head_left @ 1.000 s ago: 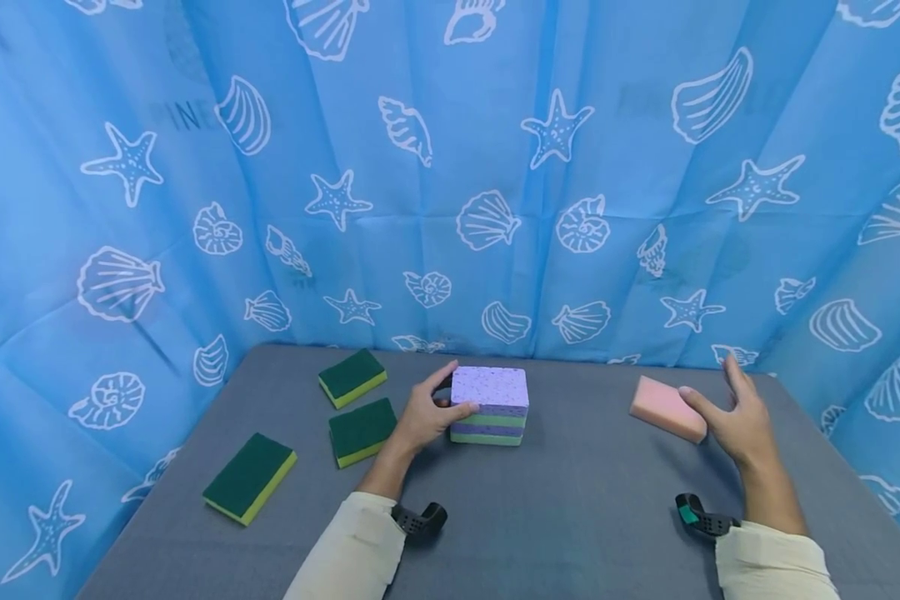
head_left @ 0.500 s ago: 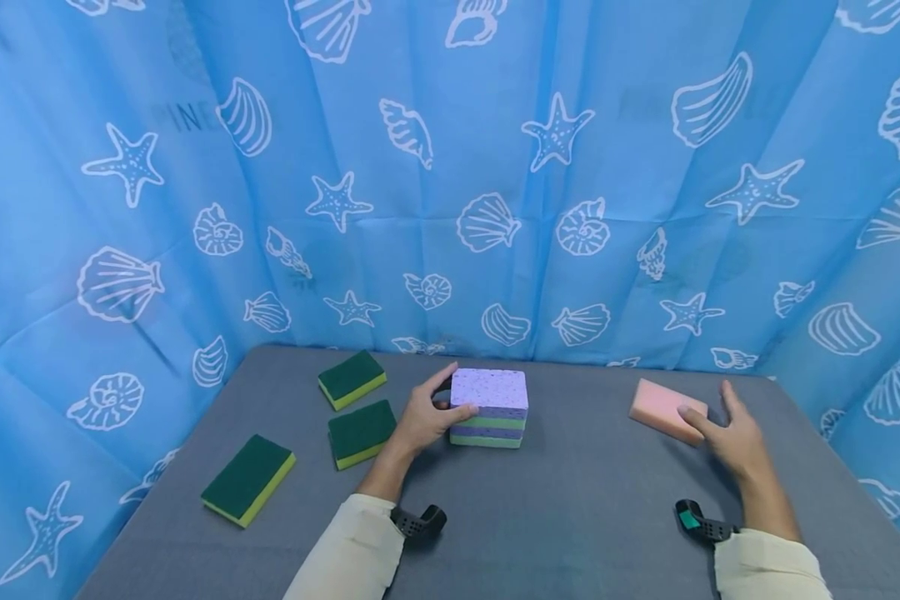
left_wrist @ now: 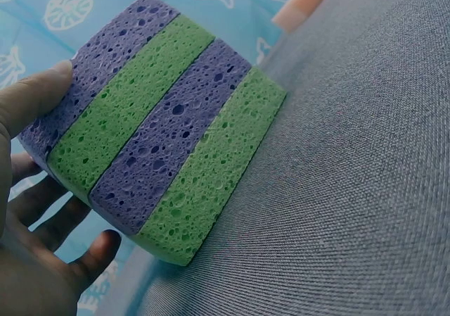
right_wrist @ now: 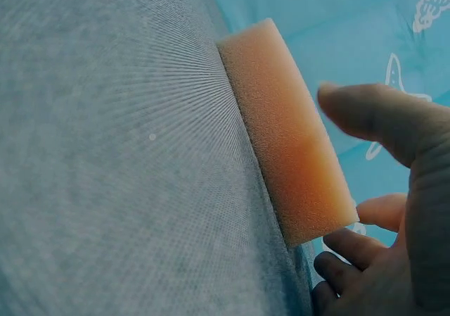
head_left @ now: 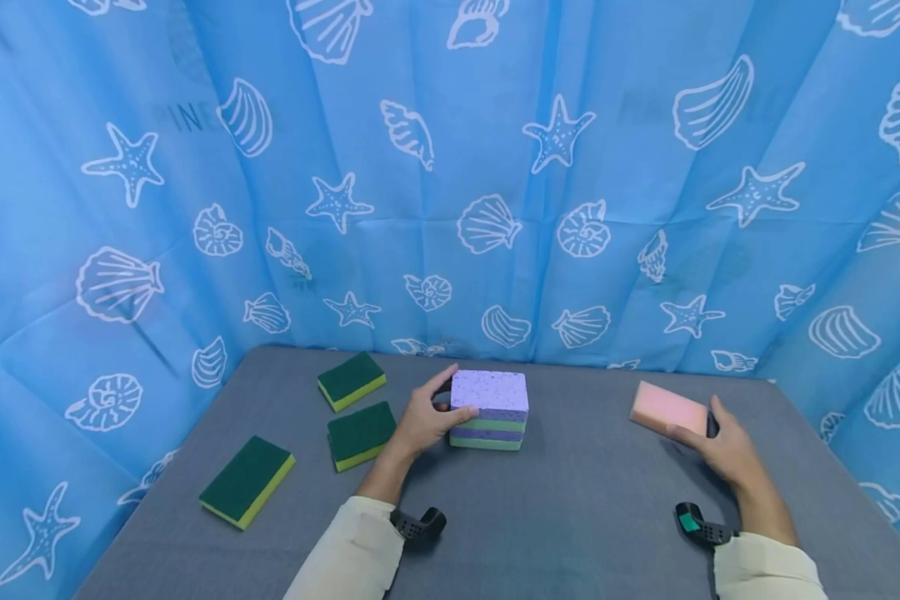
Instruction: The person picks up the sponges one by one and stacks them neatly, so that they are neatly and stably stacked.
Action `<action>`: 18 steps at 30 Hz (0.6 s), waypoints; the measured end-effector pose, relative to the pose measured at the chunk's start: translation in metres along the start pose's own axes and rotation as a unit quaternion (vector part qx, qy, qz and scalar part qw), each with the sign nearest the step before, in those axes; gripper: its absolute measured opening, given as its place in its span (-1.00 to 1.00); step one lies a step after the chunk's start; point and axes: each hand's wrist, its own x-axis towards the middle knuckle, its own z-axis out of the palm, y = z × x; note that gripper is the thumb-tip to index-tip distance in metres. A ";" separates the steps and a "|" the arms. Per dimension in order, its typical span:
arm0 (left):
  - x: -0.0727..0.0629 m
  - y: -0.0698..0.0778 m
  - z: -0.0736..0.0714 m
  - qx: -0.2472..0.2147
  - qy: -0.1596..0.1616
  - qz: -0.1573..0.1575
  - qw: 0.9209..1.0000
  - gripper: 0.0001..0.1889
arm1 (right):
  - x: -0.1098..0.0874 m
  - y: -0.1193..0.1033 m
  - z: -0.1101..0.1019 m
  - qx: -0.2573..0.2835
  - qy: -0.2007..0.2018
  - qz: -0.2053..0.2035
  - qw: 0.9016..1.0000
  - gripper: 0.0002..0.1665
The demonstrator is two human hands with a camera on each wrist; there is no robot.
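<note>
Reads PINE [head_left: 187,117] in thin capitals on the blue curtain [head_left: 450,175] in the head view, at about ten o'clock from the middle. Starts with a very pale P, darkens at I, N and E, then fades out at a white shell print [head_left: 245,117]. Lies toward two o'clock from a starfish print [head_left: 123,164]. Shows fainter lettering [head_left: 633,106] near two o'clock on the same curtain, beside another shell print [head_left: 712,104], too washed out to read.
</note>
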 end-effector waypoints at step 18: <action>0.001 -0.001 0.001 -0.005 0.004 0.000 1.000 -0.17 | 0.001 0.005 0.007 -0.008 0.012 -0.050 0.999 0.11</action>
